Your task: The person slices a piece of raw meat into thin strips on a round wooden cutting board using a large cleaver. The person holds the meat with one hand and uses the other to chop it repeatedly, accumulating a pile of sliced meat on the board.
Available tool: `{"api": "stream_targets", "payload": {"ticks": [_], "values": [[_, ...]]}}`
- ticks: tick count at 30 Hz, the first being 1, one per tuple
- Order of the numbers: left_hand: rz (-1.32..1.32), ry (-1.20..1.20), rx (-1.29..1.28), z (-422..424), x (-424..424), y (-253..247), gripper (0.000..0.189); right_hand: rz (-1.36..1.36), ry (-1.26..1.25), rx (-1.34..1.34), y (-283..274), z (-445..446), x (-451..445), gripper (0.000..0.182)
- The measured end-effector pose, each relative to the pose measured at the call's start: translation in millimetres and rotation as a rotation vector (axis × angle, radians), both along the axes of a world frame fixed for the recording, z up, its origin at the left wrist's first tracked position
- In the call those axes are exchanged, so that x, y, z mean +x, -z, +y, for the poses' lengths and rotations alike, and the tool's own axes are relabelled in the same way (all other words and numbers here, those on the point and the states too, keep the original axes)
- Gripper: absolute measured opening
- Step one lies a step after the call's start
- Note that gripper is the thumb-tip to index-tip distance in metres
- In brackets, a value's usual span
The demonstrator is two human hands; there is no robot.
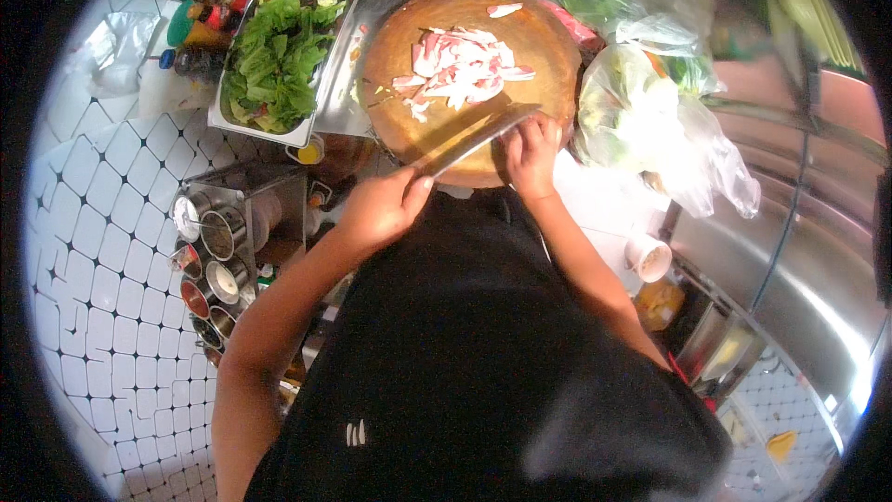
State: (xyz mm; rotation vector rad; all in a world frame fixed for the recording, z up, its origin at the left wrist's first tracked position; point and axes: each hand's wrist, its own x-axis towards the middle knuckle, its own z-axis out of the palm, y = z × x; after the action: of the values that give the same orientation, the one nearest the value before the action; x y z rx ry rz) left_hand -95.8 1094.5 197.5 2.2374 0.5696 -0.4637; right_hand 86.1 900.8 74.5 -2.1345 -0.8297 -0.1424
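Observation:
My left hand is closed around the handle of a large kitchen knife, whose blade slants up to the right over the near part of a round wooden chopping board. At the blade's far end is my right hand, with its fingers curled against or close to the blade; whether they grip it I cannot tell. Beyond the knife, sliced pink-and-white raw meat lies in a loose heap on the board. One separate slice lies near the board's far edge.
Left of the board stands a metal tray of leafy greens, with sauce bottles beyond its left side. Bagged vegetables lie at the right. Metal seasoning containers stand lower left, and a white cup sits lower right.

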Motion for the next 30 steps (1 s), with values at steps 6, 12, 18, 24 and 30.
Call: {"api": "stream_targets", "payload": {"ticks": [6, 12, 18, 24, 30], "values": [[0.028, -0.035, -0.067, 0.8, -16.6, -9.7, 0.04, 0.035, -0.031, -0.06, -7.2, 0.6, 6.9, 0.027], [-0.04, -0.007, -0.053, 3.8, -18.9, -2.3, 0.042, 0.014, -0.044, -0.063, 16.1, -8.7, 4.3, 0.03], [-0.055, 0.004, -0.051, 9.8, -20.1, -3.9, 0.04, 0.017, -0.016, -0.043, 9.2, -1.7, 3.4, 0.024], [0.022, -0.026, -0.093, 9.5, -17.3, -12.9, 0.037, 0.025, -0.019, -0.055, 14.3, -2.7, 2.8, 0.025], [0.074, 0.005, -0.13, 8.1, 21.4, -7.8, 0.039, 0.062, -0.028, -0.087, 26.5, -9.1, 4.5, 0.025]]}}
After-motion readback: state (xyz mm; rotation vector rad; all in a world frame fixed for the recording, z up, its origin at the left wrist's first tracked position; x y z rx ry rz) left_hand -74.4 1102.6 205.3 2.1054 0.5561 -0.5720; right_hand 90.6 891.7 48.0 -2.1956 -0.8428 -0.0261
